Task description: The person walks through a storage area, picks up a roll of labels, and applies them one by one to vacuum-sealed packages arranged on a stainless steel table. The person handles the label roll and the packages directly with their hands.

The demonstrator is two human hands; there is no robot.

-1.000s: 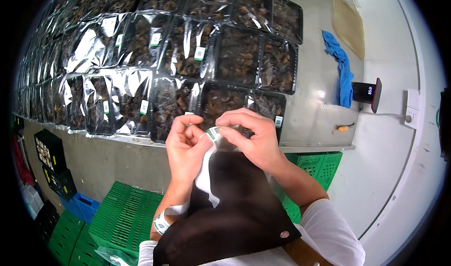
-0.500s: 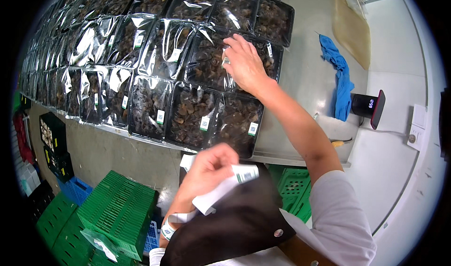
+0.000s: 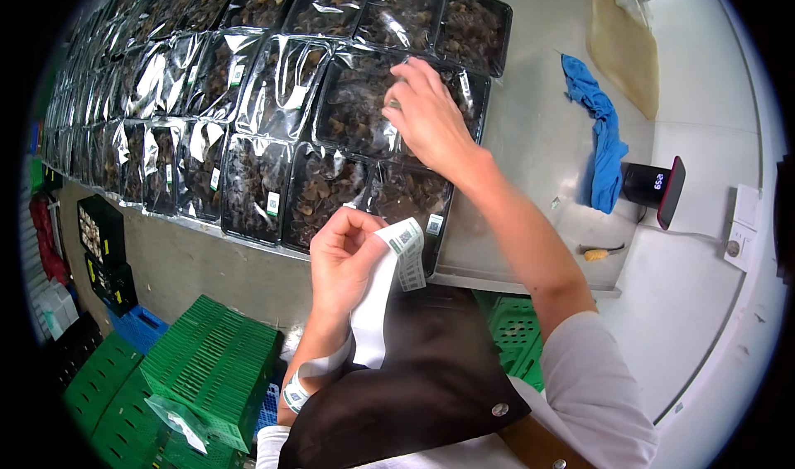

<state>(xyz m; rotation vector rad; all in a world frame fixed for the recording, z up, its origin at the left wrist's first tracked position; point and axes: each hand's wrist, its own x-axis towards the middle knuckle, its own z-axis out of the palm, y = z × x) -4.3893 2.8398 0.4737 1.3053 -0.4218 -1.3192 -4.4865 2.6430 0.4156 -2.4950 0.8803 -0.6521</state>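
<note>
My left hand pinches a strip of labels between thumb and fingers, low in front of the tray rows. The strip's printed end curls over to the right, and its white backing hangs toward my forearm. More of the label strip loops round my left wrist. My right hand is over a black film-wrapped tray of dark brown, mushroom-like pieces. Its fingers are curved and apart, with the thumb low; a small greenish-white bit, seemingly a label, shows under them. Nearby, a wrapped tray bears a label at its corner.
Several rows of wrapped trays cover the metal table. On its right lie a blue cloth, a yellow-handled tool and a small dark digital display. Green crates are stacked at lower left, with a green crate under the table edge.
My left hand has risen and moved slightly left, turning the label strip so its printed end curls upward. My right hand stays over the same tray, its fingers slightly shifted. The view has shifted a little.
</note>
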